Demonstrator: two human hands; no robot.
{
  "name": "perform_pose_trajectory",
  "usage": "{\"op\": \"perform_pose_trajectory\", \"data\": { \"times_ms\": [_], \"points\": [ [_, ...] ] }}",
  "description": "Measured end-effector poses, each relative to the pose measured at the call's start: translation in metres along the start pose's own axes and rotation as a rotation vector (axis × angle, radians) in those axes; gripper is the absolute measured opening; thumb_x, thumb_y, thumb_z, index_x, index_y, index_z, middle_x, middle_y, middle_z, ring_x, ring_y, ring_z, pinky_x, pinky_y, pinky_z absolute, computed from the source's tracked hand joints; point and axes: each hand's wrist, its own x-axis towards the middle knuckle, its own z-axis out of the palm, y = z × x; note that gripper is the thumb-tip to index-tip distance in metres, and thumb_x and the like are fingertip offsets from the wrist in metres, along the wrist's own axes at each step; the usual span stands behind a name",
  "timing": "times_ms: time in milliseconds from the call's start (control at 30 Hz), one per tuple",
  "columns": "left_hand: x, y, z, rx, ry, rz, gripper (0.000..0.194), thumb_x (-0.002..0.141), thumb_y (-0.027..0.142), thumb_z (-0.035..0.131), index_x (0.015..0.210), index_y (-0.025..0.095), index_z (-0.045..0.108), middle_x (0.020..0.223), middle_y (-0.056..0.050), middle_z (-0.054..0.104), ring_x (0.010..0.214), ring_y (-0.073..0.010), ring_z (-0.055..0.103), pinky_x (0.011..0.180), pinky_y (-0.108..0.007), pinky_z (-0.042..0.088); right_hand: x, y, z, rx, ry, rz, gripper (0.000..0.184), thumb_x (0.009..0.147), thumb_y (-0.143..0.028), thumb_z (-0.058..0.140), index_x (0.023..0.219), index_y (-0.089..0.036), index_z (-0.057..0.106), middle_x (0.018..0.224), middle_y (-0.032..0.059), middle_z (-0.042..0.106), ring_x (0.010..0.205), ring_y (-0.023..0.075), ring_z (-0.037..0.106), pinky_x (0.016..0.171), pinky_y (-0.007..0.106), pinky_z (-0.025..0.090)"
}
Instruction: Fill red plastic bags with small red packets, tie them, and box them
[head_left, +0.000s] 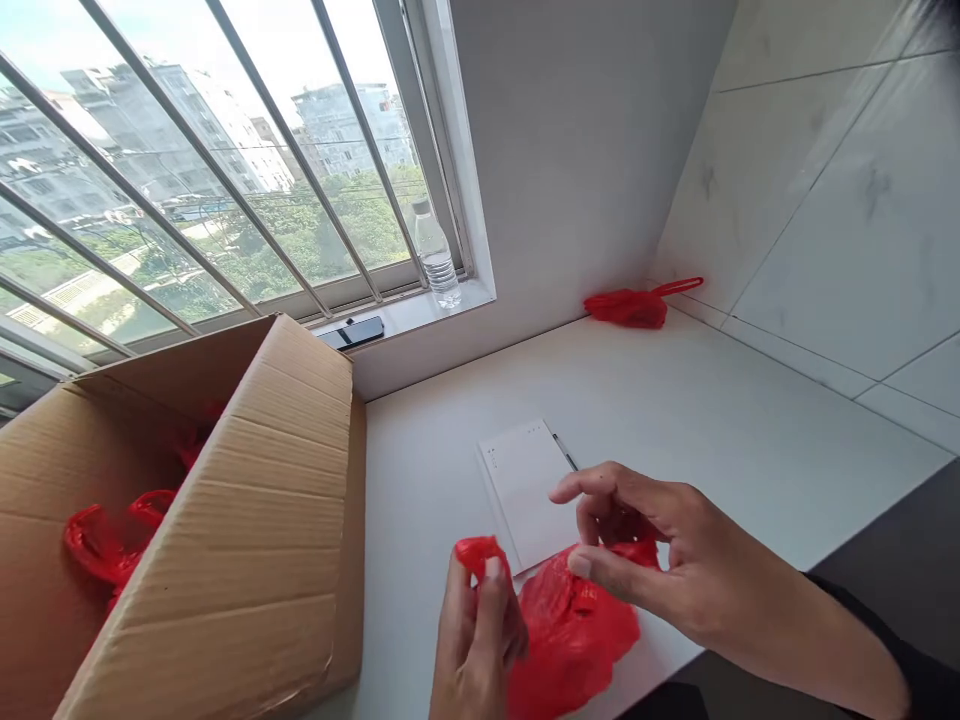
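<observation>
A crumpled red plastic bag (570,650) lies between my hands at the front edge of the white tabletop. My left hand (480,640) pinches one end of the bag between thumb and forefinger. Over the bag's other side, my right hand (645,550) has its thumb and forefinger spread apart. Its remaining fingers curl inward around a bunched part of the red plastic, though the palm is partly hidden. Just beyond the bag lies a white notebook (517,480), with a dark pen (565,452) along its right edge.
An open cardboard box (270,530) at left holds red plastic bags (112,545). Another red bag (630,307) lies in the far corner by the tiled wall. A water bottle (436,255) and a phone (360,332) rest on the sill of the barred window.
</observation>
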Motion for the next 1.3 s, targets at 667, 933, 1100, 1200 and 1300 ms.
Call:
{"op": "perform_pose_trajectory", "data": {
  "times_ms": [667, 933, 1100, 1200, 1300],
  "points": [
    [0.011, 0.025, 0.004, 0.399, -0.506, 0.024, 0.032, 0.092, 0.051, 0.068, 0.092, 0.019, 0.060, 0.078, 0.002, 0.054, 0.069, -0.0122, 0.043, 0.063, -0.023, 0.039, 0.029, 0.024, 0.026, -0.150, -0.042, -0.130, 0.007, 0.096, -0.019, 0.062, 0.098, -0.023, 0.068, 0.093, -0.0002, 0.069, 0.086, 0.0153, 0.063, 0.079, 0.030, 0.051],
    [0.024, 0.003, -0.005, 0.114, -0.316, -0.122, 0.044, 0.096, 0.056, 0.063, 0.077, 0.017, 0.066, 0.053, 0.004, 0.048, 0.053, -0.0094, 0.042, 0.054, -0.022, 0.033, 0.028, 0.025, 0.024, -0.038, 0.037, 0.063, 0.011, 0.100, -0.030, 0.060, 0.092, -0.026, 0.067, 0.083, -0.0042, 0.065, 0.079, 0.0149, 0.059, 0.070, 0.031, 0.043],
    [0.027, 0.003, -0.019, -0.105, -0.343, -0.209, 0.027, 0.099, 0.042, 0.064, 0.115, 0.023, 0.073, 0.081, -0.002, 0.073, 0.076, -0.0148, 0.062, 0.072, -0.023, 0.048, 0.013, 0.042, 0.026, 0.086, 0.104, 0.143, 0.018, 0.102, -0.041, 0.056, 0.093, -0.027, 0.063, 0.087, -0.0028, 0.063, 0.083, 0.0169, 0.058, 0.076, 0.032, 0.044],
    [0.029, 0.004, -0.027, -0.135, -0.335, -0.198, 0.028, 0.100, 0.042, 0.062, 0.117, 0.024, 0.075, 0.095, -0.004, 0.074, 0.093, -0.0178, 0.065, 0.082, -0.025, 0.050, 0.002, 0.050, 0.027, 0.148, 0.095, 0.132, 0.014, 0.099, -0.035, 0.053, 0.089, -0.026, 0.057, 0.089, -0.0019, 0.061, 0.087, 0.0180, 0.058, 0.079, 0.033, 0.045],
    [0.031, 0.004, -0.033, -0.031, -0.322, -0.173, 0.027, 0.099, 0.044, 0.064, 0.107, 0.024, 0.078, 0.098, -0.004, 0.073, 0.097, -0.0180, 0.063, 0.082, -0.024, 0.048, -0.006, 0.053, 0.029, 0.134, -0.051, 0.006, 0.007, 0.089, -0.026, 0.058, 0.082, -0.025, 0.056, 0.109, 0.0000, 0.062, 0.109, 0.0212, 0.059, 0.096, 0.035, 0.043]
  ]
}}
